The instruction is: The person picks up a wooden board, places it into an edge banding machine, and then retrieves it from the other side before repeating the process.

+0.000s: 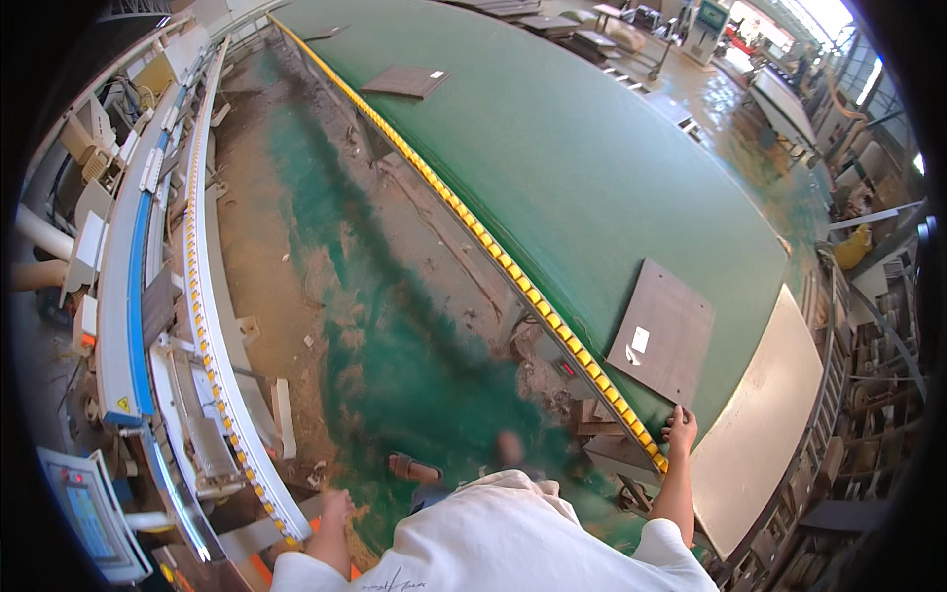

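A flat grey-brown board (663,331) with white labels and small holes lies on the green conveyor belt (592,187), near its right end. My right hand (681,426) is at the board's near corner, its fingers curled in and closed on that corner. My left hand (336,508) hangs low at my left side, beside the near end of a white rail with yellow rollers (212,335). It touches nothing that I can see, and its fingers are too blurred to read.
A yellow roller strip (493,247) edges the belt. Farther along lies another brown board (406,82). A pale sheet (764,424) adjoins the belt's near end. At left stand a long machine (138,296) and a control screen (91,513). Debris litters the green floor (395,395).
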Demonstrator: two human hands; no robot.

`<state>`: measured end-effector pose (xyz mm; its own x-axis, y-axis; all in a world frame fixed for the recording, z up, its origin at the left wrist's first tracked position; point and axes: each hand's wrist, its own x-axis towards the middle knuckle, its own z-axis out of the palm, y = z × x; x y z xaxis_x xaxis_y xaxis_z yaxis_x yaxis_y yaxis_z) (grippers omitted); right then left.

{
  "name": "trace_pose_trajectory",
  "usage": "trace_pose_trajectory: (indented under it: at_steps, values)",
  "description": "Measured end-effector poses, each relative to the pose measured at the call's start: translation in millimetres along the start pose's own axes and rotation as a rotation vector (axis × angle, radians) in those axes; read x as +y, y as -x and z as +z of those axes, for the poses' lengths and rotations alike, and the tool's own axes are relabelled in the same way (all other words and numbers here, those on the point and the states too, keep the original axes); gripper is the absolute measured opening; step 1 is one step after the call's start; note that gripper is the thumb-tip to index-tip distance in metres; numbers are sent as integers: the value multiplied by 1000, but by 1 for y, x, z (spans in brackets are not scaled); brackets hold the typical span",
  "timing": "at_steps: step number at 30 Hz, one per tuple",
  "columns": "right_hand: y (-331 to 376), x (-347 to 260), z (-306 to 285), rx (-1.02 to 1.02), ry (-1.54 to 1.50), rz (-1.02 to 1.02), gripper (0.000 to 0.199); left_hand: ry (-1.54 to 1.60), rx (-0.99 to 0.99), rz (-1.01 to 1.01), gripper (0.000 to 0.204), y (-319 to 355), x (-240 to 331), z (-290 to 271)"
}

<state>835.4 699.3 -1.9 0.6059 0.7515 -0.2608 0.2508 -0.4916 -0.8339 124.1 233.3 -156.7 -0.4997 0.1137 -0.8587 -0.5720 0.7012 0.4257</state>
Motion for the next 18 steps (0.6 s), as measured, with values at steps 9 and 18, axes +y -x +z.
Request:
trace_pose_trajectory:
  at_steps: [9,18]
  values:
    - [-52,70,-64,146,-97,313,49,-493,-445,431,36,154,93,312]
    - [-90,108,-145,71,-953,409,42,-658,-382,640,33,161,129,349]
